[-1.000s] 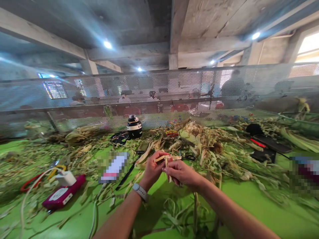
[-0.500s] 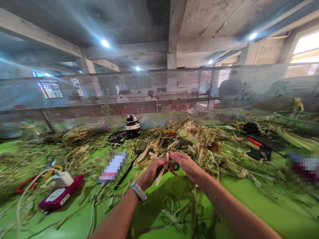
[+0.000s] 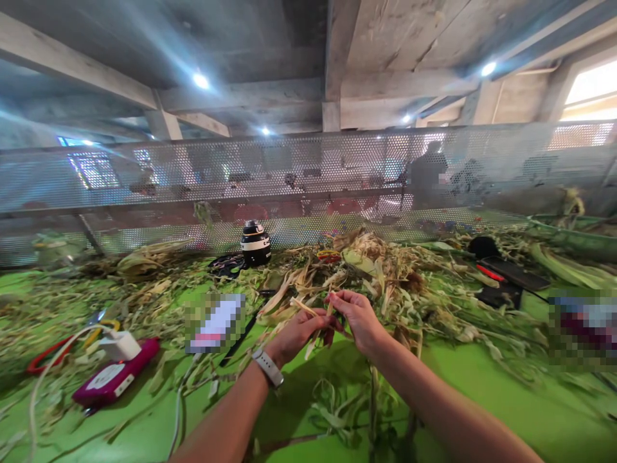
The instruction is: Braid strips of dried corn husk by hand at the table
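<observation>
My left hand [image 3: 299, 332], with a pale watch [image 3: 268, 367] on its wrist, pinches thin dry husk strips [image 3: 308, 310] above the green table [image 3: 482, 411]. Close against it, my right hand [image 3: 355, 316] has its fingers closed on the same strips. Both hands meet just in front of a heap of dried corn husks [image 3: 385, 270]. More green leaves [image 3: 337, 411] lie on the table under my forearms.
A pink power bank [image 3: 114, 379] with a white plug and cable lies at the left, a phone [image 3: 216, 323] near it. A black-and-white cylinder [image 3: 255, 244] stands by the perforated metal fence [image 3: 308, 173]. Dark trays [image 3: 511, 280] sit at the right. People are behind the fence.
Both hands moved away from me toward the husk heap. Their grip on the strips shifted, and the right hand now sits a little higher than the left.
</observation>
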Demonstrator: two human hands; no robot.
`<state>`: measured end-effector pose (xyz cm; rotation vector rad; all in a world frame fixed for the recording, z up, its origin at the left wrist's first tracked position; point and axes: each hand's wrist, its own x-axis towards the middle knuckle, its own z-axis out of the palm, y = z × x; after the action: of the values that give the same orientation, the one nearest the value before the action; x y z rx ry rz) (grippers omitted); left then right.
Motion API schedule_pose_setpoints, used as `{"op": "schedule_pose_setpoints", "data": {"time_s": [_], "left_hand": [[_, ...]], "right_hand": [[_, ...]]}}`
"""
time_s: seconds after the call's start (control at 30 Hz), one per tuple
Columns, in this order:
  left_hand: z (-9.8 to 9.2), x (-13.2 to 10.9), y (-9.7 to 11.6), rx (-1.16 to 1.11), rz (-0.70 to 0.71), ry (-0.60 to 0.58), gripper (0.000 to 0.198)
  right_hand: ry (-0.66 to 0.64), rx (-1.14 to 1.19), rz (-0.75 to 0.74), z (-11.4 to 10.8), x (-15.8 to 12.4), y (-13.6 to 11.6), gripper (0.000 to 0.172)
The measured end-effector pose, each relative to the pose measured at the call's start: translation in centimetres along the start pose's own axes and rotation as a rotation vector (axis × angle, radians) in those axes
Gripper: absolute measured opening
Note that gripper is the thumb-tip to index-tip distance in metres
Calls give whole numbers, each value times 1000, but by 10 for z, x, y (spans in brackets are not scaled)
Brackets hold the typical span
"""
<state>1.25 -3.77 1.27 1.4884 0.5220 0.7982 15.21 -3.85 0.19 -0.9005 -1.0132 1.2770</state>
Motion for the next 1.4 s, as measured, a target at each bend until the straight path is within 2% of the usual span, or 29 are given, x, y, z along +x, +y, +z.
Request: {"op": "schedule_pose_setpoints", "data": {"time_s": [0.17,0.27,0.43,0.53,0.67,0.77,0.9,1.0,1.07,1.13,1.3,1.37,1.4], "left_hand": [[2,-1,-3,-15,22,28,22],[4,0,-5,-48,0,61,29],[4,3,1,-296,-3,111,31],[0,6,0,-428,-2,124,31],[-7,9,-10,-469,42,250,22],[-10,11,-16,-534,79,330,18],[-10,10,-16,-593,114,329,28],[-10,8,-12,-586,84,283,32],[-9,8,-9,-554,66,242,33],[-9,8,-8,-490,67,236,32],[-13,11,-16,-266,135,312,28],[-15,11,-18,-156,149,366,27],[-16,10,-19,-110,145,391,27]], "right_hand": [[-36,-14,-16,-3,1,-6,39],[-81,-17,28,-5,2,-16,41],[-127,-167,14,-6,1,-24,45],[-201,-336,-56,-9,4,-17,50],[-154,-521,-232,-13,9,-7,48],[-159,-593,-274,-11,9,-6,47],[-199,-598,-238,-7,8,-7,47],[-203,-546,-192,-8,10,-4,48],[-180,-513,-180,-10,12,-2,47],[-105,-502,-210,-13,13,-3,42],[216,-624,-494,-12,4,-16,22],[232,-716,-574,-10,-1,-21,24],[184,-764,-572,-9,-4,-22,28]]}}
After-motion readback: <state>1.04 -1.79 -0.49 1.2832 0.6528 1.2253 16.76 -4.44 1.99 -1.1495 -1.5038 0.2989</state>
